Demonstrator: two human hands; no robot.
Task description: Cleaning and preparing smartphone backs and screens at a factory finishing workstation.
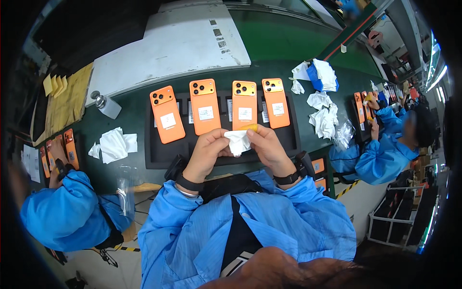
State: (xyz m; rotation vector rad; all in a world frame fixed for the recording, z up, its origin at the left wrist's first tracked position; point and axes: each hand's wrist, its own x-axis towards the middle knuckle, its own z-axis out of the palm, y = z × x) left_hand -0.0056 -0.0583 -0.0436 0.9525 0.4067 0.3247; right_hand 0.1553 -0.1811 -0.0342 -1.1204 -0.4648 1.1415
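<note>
Hands meet at the centre of the frame, where we see the left hand (206, 150) and the right hand (267, 147) both pinching a small crumpled white wipe (238, 142) between their fingertips, just above the near edge of a black tray (159, 154). The right hand's forefinger wears a yellow finger cot (252, 127). Both wrists carry dark bands, and blue sleeves run down to the lower edge of the frame. On the tray, in the upper middle of the frame, four orange phones lie face down in a row: the first phone (167, 114) on the left tilted slightly, the second phone (205, 106) and third phone (244, 105) beside it, and the fourth phone (275, 102) on the right, each with a white label on its back. The tray rests on a dark green surface (130, 123). We note a heap of used white wipes (114, 144) left of the tray and a small clear bottle (107, 105) above it, with more crumpled wipes (323, 115) at the right. A co-worker in a blue coat (67, 212) sits at the lower left of the frame, and another co-worker (385, 149) at the right handles orange phones of their own.
</note>
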